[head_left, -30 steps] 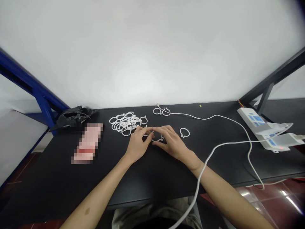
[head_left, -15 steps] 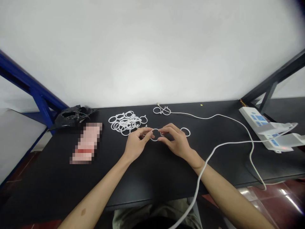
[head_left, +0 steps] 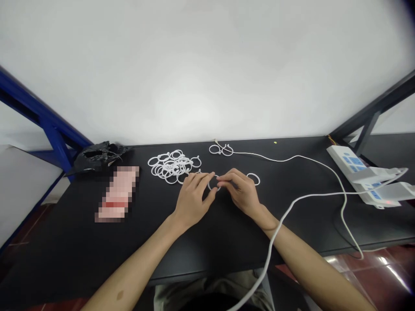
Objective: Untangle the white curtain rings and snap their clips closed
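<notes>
Between my hands, just over the black table, is a thin white ring. My left hand has its fingertips at the ring's upper edge and its thumb at the lower edge, gripping it from the left. My right hand pinches the ring's right side between thumb and index finger, covering that part. A tangled pile of white rings, some with small tabs, lies beyond my left hand. Another white ring rests just right of my right hand. Two joined-looking rings lie near the wall.
A white cable crosses over my right forearm to a power strip with plugs at the right. On the left lie a crumpled black plastic bag and a pixelated pink object. Blue frame bars rise at the left edge.
My left hand has turned and spread its thumb and fingers across the ring. My right fingers have closed from a wide hold to a pinch on its right side.
</notes>
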A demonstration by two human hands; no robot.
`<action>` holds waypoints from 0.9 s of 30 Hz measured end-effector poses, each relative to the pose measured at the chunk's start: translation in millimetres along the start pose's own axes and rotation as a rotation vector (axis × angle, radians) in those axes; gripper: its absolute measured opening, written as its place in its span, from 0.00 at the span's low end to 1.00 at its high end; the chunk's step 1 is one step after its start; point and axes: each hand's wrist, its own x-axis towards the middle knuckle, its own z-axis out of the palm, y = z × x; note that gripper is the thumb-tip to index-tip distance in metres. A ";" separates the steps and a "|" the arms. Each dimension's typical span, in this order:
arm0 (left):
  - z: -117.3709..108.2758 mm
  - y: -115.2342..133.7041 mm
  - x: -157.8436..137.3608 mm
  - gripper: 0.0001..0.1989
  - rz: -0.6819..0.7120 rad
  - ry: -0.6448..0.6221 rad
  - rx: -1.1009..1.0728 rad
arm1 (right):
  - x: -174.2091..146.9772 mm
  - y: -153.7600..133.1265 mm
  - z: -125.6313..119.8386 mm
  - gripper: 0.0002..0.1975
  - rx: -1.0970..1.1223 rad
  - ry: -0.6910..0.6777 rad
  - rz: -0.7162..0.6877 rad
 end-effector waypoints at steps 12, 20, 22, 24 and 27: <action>2.6 -2.0 -2.5 0.18 0.029 -0.068 0.062 | -3.0 2.6 0.8 0.06 -0.043 -0.145 0.058; -1.4 -34.8 15.8 0.19 -0.069 0.039 0.458 | 6.1 22.7 -26.9 0.18 -0.768 -0.072 0.318; -0.3 -41.4 17.9 0.19 -0.103 0.030 0.479 | 5.2 27.9 -34.7 0.20 -0.885 -0.071 0.421; 0.7 -44.5 17.9 0.20 -0.133 0.025 0.475 | 2.8 31.4 -38.5 0.20 -0.915 -0.076 0.473; 0.8 -45.1 16.5 0.21 -0.155 0.008 0.469 | -1.0 33.2 -36.1 0.19 -0.877 -0.112 0.456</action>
